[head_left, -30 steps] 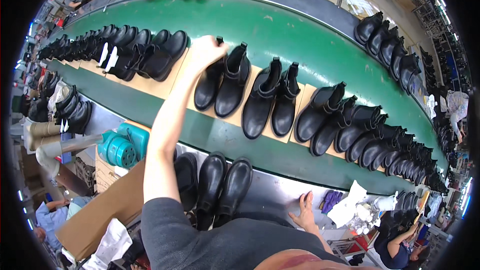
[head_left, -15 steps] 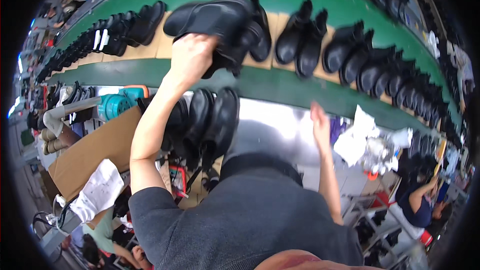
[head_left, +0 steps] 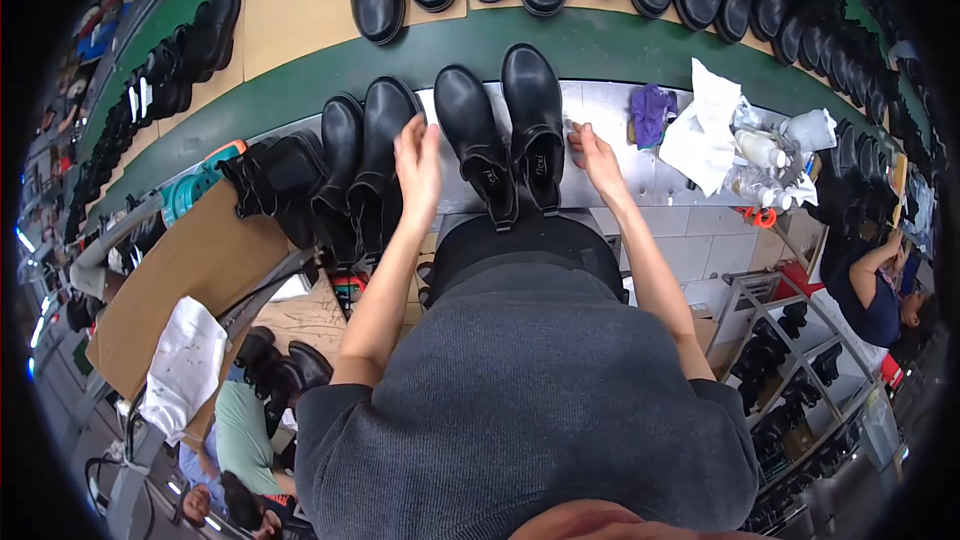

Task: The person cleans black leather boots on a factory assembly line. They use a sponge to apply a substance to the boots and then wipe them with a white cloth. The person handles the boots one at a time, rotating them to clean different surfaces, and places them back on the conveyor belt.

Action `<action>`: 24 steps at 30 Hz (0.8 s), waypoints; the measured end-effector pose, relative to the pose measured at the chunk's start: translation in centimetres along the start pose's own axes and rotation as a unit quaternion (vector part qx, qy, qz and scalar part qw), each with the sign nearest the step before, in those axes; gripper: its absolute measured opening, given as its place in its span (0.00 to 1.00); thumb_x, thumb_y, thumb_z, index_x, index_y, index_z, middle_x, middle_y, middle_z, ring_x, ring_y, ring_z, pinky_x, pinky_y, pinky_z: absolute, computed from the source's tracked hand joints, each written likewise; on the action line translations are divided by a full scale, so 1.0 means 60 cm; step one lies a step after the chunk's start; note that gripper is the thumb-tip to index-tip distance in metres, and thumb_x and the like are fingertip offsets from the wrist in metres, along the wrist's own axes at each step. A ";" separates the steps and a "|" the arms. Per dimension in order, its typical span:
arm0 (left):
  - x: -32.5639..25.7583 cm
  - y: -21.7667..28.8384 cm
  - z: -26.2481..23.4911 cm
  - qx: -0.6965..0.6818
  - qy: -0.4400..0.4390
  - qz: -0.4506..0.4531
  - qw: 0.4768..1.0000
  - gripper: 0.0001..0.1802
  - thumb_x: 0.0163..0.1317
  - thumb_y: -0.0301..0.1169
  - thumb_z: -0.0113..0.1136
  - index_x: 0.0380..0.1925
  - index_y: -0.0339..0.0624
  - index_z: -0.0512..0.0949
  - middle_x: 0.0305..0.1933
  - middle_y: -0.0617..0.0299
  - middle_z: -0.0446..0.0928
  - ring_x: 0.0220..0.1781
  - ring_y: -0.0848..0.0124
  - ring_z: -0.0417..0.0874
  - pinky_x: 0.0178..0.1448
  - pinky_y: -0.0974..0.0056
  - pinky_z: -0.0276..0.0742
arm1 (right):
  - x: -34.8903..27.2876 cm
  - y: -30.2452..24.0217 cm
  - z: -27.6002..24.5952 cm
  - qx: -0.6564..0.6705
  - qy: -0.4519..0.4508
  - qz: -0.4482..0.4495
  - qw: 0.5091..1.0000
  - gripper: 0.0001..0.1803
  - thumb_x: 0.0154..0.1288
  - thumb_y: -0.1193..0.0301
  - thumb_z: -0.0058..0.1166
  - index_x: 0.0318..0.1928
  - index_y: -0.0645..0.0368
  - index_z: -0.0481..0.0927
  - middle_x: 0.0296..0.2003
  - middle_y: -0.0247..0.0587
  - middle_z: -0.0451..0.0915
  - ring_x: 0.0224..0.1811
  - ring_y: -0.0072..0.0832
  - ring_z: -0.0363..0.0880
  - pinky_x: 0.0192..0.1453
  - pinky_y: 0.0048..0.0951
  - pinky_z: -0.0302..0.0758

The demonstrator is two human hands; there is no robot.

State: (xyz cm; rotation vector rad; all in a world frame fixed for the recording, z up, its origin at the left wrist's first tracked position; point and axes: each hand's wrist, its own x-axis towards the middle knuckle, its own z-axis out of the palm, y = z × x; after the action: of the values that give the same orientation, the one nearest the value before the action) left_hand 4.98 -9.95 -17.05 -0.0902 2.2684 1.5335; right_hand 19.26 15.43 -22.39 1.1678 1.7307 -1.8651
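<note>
Two black slip-on ankle boots, one on the left (head_left: 463, 105) and one on the right (head_left: 532, 90), stand side by side on the metal worktop (head_left: 600, 100), toes away from me. My left hand (head_left: 418, 168) is open beside the left boot, between it and another black boot (head_left: 388, 120). On the other side my right hand (head_left: 597, 160) is open, fingers extended near the right boot's outer side. Neither hand holds anything. Left of my left hand, a second black boot (head_left: 343, 140) stands with its neighbour.
Beyond the worktop, a green conveyor (head_left: 640, 48) carries several black boots on cardboard sheets (head_left: 300, 15). At right lie a purple cloth (head_left: 652, 112), white paper (head_left: 705, 130) and clear plastic bottles (head_left: 760, 165). A large cardboard piece (head_left: 185, 280) stands at left. Other people are nearby.
My left hand held black boots up over the conveyor; it has let go and come down nearer. A pair now stands between my hands. My right hand has come up beside it. The view has shifted.
</note>
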 end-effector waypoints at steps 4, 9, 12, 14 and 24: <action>0.011 -0.024 0.024 -0.184 -0.095 -0.333 0.920 0.61 0.57 0.76 0.31 0.67 0.25 0.55 0.55 0.44 0.73 0.56 0.55 0.72 0.66 0.52 0.57 | 0.045 -0.019 0.052 -0.132 0.106 -0.116 0.979 0.42 0.69 0.36 0.34 0.62 0.64 0.70 0.50 0.44 0.77 0.53 0.32 0.75 0.58 0.31 0.70; 0.000 0.074 -0.013 -0.284 -0.188 -0.201 0.918 0.58 0.59 0.76 0.21 0.58 0.29 0.70 0.42 0.58 0.77 0.44 0.69 0.75 0.55 0.62 0.65 | 0.059 -0.023 -0.005 0.218 -0.144 0.076 0.962 0.38 0.64 0.37 0.45 0.58 0.58 0.75 0.45 0.38 0.82 0.48 0.27 0.80 0.54 0.33 0.74; -0.022 0.149 -0.028 -0.298 -0.226 -0.137 0.917 0.55 0.63 0.72 0.21 0.60 0.27 0.68 0.46 0.57 0.76 0.45 0.70 0.76 0.57 0.63 0.66 | 0.035 -0.041 0.009 0.376 -0.239 0.058 0.893 0.33 0.68 0.42 0.45 0.57 0.58 0.75 0.48 0.41 0.81 0.50 0.29 0.80 0.54 0.36 0.74; -0.031 0.182 -0.027 -0.283 -0.236 -0.116 0.922 0.54 0.64 0.71 0.21 0.60 0.27 0.68 0.47 0.57 0.76 0.45 0.71 0.76 0.58 0.63 0.66 | 0.023 -0.044 0.018 0.437 -0.255 0.045 0.861 0.32 0.68 0.43 0.45 0.57 0.58 0.75 0.49 0.41 0.81 0.51 0.30 0.80 0.55 0.36 0.74; 0.027 0.069 0.034 -0.387 -0.279 -0.243 0.845 0.40 0.69 0.62 0.33 0.67 0.42 0.60 0.63 0.51 0.70 0.66 0.60 0.70 0.70 0.53 0.64 | -0.092 -0.141 0.012 0.113 0.003 -0.202 0.973 0.41 0.70 0.38 0.33 0.62 0.62 0.71 0.42 0.36 0.77 0.35 0.19 0.72 0.46 0.26 0.73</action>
State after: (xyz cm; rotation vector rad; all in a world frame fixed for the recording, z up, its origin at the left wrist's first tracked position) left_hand 2.98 -6.19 -14.63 -0.3567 0.9839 1.7718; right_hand 16.21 14.92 -12.75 0.9457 1.9108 -2.3509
